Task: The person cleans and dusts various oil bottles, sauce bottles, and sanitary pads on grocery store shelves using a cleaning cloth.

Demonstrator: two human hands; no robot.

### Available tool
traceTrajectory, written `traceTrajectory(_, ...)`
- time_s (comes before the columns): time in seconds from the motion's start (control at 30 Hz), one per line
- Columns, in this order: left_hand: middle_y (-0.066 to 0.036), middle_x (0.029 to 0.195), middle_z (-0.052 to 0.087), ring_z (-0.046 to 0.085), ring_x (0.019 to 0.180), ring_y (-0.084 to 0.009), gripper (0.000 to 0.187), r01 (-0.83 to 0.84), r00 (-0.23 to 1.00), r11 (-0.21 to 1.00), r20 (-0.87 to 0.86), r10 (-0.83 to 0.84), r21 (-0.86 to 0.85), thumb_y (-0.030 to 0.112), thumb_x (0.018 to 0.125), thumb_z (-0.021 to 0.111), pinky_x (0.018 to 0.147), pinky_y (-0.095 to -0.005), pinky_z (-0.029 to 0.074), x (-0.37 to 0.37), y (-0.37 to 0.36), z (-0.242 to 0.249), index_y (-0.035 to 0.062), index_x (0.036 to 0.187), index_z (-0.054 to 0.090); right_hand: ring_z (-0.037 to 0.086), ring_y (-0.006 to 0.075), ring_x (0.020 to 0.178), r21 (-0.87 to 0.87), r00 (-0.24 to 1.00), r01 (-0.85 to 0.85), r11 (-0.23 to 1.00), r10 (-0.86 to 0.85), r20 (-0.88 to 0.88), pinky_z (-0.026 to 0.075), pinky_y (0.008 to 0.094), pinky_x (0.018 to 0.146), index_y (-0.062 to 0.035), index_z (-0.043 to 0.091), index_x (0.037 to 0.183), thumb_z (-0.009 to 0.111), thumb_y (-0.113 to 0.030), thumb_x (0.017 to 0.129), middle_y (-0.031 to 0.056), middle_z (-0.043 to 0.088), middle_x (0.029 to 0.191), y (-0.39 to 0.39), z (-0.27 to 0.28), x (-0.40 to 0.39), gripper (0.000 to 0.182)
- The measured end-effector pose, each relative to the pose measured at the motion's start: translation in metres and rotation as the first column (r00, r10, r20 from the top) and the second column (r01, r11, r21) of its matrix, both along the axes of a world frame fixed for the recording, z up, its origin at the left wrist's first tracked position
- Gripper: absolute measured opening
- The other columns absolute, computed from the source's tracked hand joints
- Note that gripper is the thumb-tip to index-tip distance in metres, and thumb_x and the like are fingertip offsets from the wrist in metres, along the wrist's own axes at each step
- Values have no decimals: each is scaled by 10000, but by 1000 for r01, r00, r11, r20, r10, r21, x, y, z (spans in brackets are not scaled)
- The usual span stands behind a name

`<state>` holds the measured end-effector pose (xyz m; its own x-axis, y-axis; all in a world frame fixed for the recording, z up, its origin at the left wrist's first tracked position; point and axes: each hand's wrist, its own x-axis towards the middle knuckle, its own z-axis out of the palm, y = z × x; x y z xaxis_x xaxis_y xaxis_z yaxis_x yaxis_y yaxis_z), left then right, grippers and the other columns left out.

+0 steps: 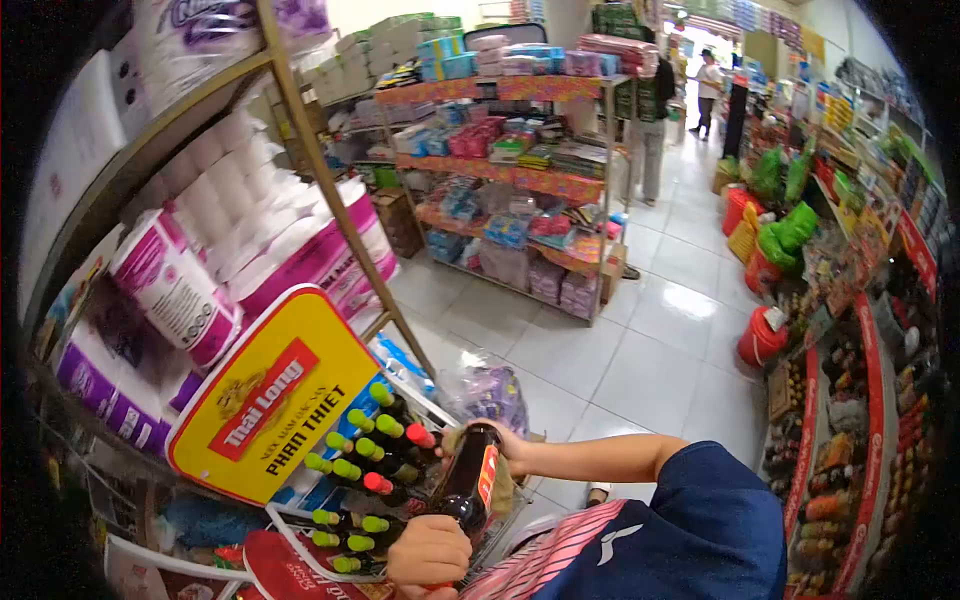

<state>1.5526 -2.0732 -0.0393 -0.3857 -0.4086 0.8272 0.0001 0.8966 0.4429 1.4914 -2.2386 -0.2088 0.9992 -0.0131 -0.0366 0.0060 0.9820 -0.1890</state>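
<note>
A dark glass bottle (465,492) with a red and yellow label lies slanted between my two hands. My right hand (512,450) is wrapped round its base end, the fingers partly hidden behind the glass. Around the other end, close to a bit of red, my left hand (430,552) is closed. Just left of the bottle stands a rack of dark bottles with green caps (345,468) and a few red caps (420,436). A yellow sign (265,395) reading "Thái Long" rises behind these.
Toilet roll packs (180,290) fill a metal shelf at left. A shelf unit (510,170) with small packets stands ahead. Bottles line the right shelves (835,450), with red buckets (763,337) on the tiled floor (640,360). Another person (708,90) stands far off near the doorway.
</note>
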Motion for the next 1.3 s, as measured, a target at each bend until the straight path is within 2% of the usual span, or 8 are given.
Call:
traceTrajectory(0.1, -53, 418, 453, 472, 357, -204, 276, -148, 979, 989, -139, 148, 11, 174, 673, 482, 425, -291, 395, -20, -9, -13, 12, 450, 469, 550, 282, 850, -85, 949, 275, 958, -285, -136, 445, 384, 788, 10, 431, 1111, 394, -378, 776, 194, 503, 1068, -18, 15, -23, 514)
traceTrajectory(0.37, -67, 475, 450, 481, 429, -223, 138, -69, 984, 995, -158, 79, 66, 108, 564, 502, 455, -303, 393, -41, -27, -32, 6, 489, 446, 571, 216, 828, -375, 835, 482, 792, -544, -77, 446, 328, 781, 42, 499, 1029, 381, -429, 806, 149, 574, 941, -20, 14, -63, 534)
traceTrajectory(0.57, -33, 475, 467, 484, 417, -188, 308, -290, 956, 957, -36, 291, 30, 225, 747, 495, 449, -289, 373, -54, -15, -33, 41, 505, 449, 545, 140, 581, -567, 650, 507, 650, -720, -244, 440, 253, 562, -48, 560, 816, 483, -327, 797, 40, 573, 704, -9, -9, -34, 290)
traceTrajectory(0.6, -55, 512, 456, 469, 443, -207, 78, -276, 961, 960, 2, 276, 40, 83, 530, 525, 450, -290, 373, -53, -14, -31, 30, 543, 469, 519, 127, 536, -575, 638, 489, 656, -718, -277, 423, 249, 543, -60, 566, 787, 496, -297, 794, 19, 553, 650, -2, 12, -35, 247)
traceTrajectory(0.77, -52, 510, 456, 470, 444, -202, 71, -327, 942, 945, 80, 326, 2, 71, 531, 522, 440, -286, 363, -59, -10, -31, 33, 547, 465, 507, 103, 598, -613, 639, 447, 651, -712, -290, 407, 237, 585, -44, 558, 786, 503, -266, 793, 22, 550, 673, 3, 20, -25, 229)
traceTrajectory(1.03, -49, 483, 462, 473, 411, -195, 69, -531, 835, 845, -213, 508, -65, 82, 595, 489, 424, -284, 371, -47, -4, -25, 27, 558, 470, 491, 126, 606, -868, 677, 275, 413, -724, -130, 402, 266, 598, 8, 589, 838, 525, -265, 774, 55, 579, 707, 5, 8, -3, 287)
traceTrajectory(1.17, -44, 444, 476, 444, 364, -173, 182, -768, 515, 628, -466, 719, 121, 109, 691, 457, 411, -272, 365, -44, -8, -23, 30, 527, 450, 467, 159, 491, -918, 561, -2, -397, -760, 328, 401, 306, 531, -7, 588, 797, 546, -267, 763, 99, 567, 597, 2, 3, 0, 265)
traceTrajectory(1.3, -68, 428, 435, 373, 349, -135, 161, -795, 432, 575, -486, 760, 191, 64, 701, 409, 376, -252, 294, -38, -16, -30, 17, 547, 415, 543, 212, 870, -849, 730, 517, -108, -462, 503, 402, 324, 757, -29, 587, 895, 514, -373, 773, 130, 576, 943, 25, 44, -10, 372)
